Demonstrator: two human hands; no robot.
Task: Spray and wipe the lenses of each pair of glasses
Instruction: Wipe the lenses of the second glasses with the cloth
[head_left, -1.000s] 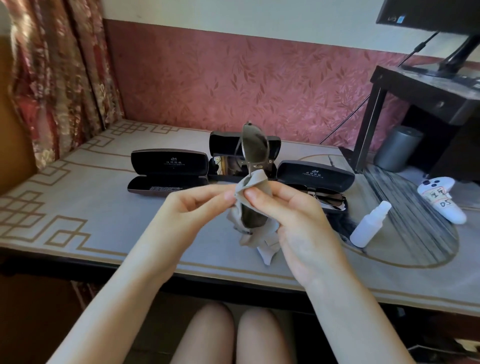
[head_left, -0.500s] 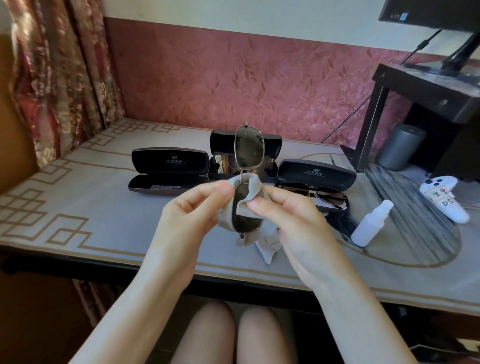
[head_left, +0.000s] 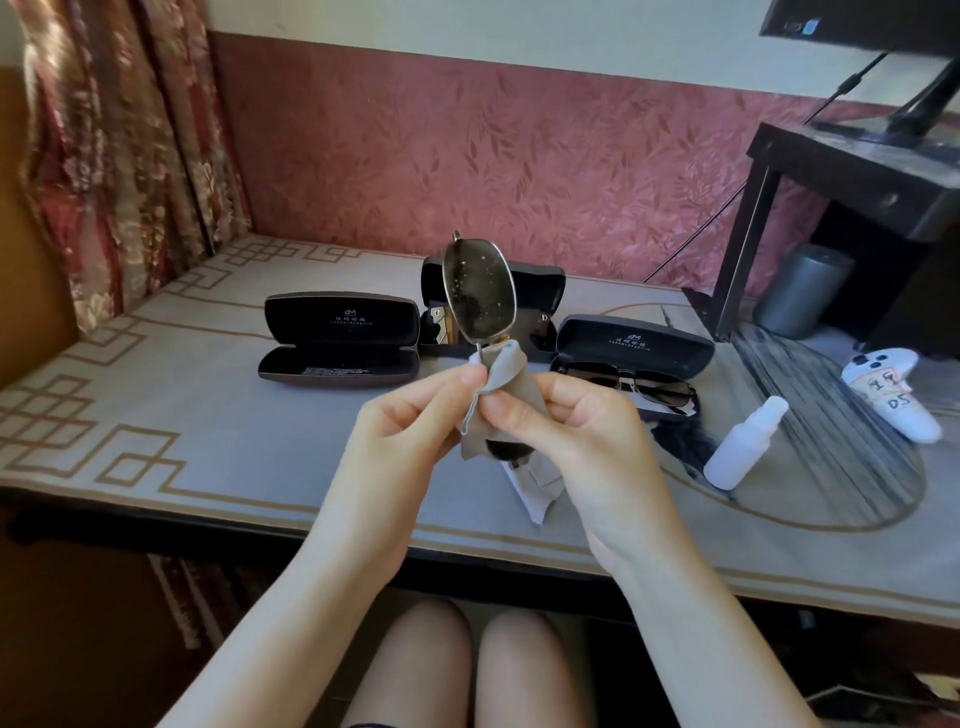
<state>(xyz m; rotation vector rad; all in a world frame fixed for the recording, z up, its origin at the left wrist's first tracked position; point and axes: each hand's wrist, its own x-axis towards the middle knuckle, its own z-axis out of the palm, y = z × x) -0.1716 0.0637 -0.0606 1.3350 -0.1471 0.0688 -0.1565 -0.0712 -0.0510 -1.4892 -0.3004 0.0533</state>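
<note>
Head view looks down on the two hands close together above the table (head_left: 182, 415), both busy with one pair of sunglasses (head_left: 478, 293). The pair is held on end, one dusty, speckled lens standing free on top, the lower lens wrapped in a grey cloth (head_left: 501, 369). The left hand (head_left: 410, 431) pinches the cloth near the bridge with thumb and forefinger. The right hand (head_left: 576, 426) pinches the cloth over the lower lens, its fingertips just beside the left's. Behind them three dark cases lie open on the table: a left case (head_left: 340, 338), a middle case (head_left: 540, 291) mostly hidden by the raised lens, and a right case (head_left: 634, 345) with a second pair of glasses (head_left: 644, 387) in it. A white spray bottle (head_left: 743, 447) lies tilted to the right, near a white controller (head_left: 893, 400).
</note>
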